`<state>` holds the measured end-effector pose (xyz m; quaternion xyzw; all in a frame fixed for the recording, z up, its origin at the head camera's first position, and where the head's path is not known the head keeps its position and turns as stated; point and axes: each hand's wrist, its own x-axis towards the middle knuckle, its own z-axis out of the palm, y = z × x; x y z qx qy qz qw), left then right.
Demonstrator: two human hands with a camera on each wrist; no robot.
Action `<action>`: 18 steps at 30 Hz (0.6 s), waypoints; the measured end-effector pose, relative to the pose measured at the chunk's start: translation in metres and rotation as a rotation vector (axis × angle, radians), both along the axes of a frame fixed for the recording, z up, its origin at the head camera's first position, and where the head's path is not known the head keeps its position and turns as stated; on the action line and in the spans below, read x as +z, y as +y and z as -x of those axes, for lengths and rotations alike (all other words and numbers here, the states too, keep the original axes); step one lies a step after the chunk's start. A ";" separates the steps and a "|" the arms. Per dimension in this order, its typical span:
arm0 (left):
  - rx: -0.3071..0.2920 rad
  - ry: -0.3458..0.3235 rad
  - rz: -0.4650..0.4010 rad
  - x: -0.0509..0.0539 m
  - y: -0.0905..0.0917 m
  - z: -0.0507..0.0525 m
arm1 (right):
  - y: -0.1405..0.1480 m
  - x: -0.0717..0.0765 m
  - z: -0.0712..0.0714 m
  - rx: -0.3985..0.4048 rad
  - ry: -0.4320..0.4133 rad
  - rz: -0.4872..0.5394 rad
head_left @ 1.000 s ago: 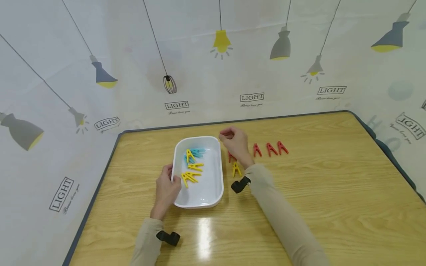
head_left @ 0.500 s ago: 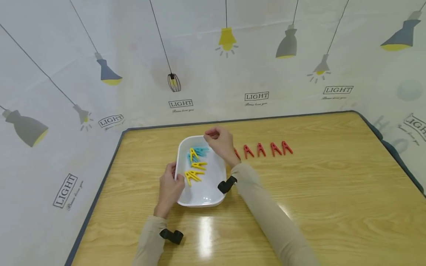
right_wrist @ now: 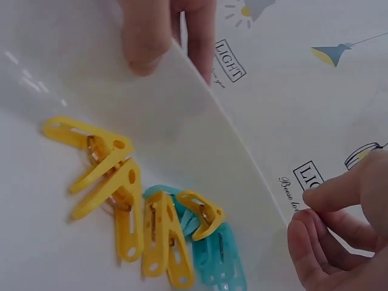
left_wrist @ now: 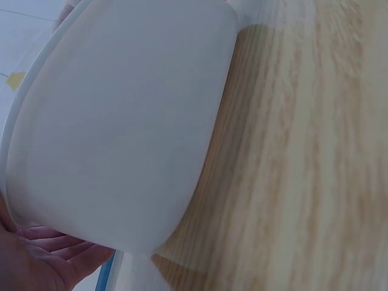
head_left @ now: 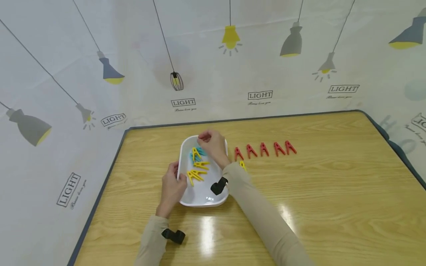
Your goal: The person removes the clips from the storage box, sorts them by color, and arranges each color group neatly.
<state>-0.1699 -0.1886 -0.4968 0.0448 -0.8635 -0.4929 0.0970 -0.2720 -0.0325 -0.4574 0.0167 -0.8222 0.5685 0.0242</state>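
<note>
My left hand (head_left: 173,187) grips the left wall of a white plastic tub (head_left: 204,201), its thumb inside the rim and its fingers against the outer wall in the left wrist view. Inside lie several yellow clothespins (right_wrist: 103,154) and a few turquoise clothespins (right_wrist: 221,254), bunched towards the left and far end. Over the tub's far right part, my right hand (head_left: 213,146) hovers with curled fingers, thumb against fingertips. Nothing shows between those fingertips (right_wrist: 312,221) in the right wrist view. Part of the turquoise clothespins is hidden behind this hand in the head view.
Right of the tub, several red clothespins (head_left: 264,149) lie in a row on the wooden table (head_left: 332,192). A yellow clothespin (head_left: 243,165) below the row is partly covered by the right sleeve. A wall with printed lamps (head_left: 213,74) stands behind the table.
My right hand has moved left, from beside the tub's right rim to over its inside, uncovering more of the red row. The left hand keeps its grip on the tub.
</note>
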 end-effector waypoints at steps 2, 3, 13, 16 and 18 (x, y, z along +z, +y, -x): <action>-0.002 0.009 -0.003 0.000 0.000 0.000 | -0.001 -0.003 0.000 0.031 -0.016 -0.038; -0.002 0.015 -0.003 0.000 0.000 0.000 | -0.002 -0.004 0.000 0.050 -0.025 -0.056; -0.008 0.047 -0.014 -0.002 -0.002 0.001 | -0.003 -0.011 -0.001 0.137 -0.151 -0.303; -0.013 0.038 -0.023 -0.004 -0.002 0.001 | -0.003 -0.014 -0.003 0.143 -0.176 -0.330; -0.012 0.034 -0.029 -0.004 -0.001 0.000 | -0.002 -0.016 -0.004 0.154 -0.188 -0.335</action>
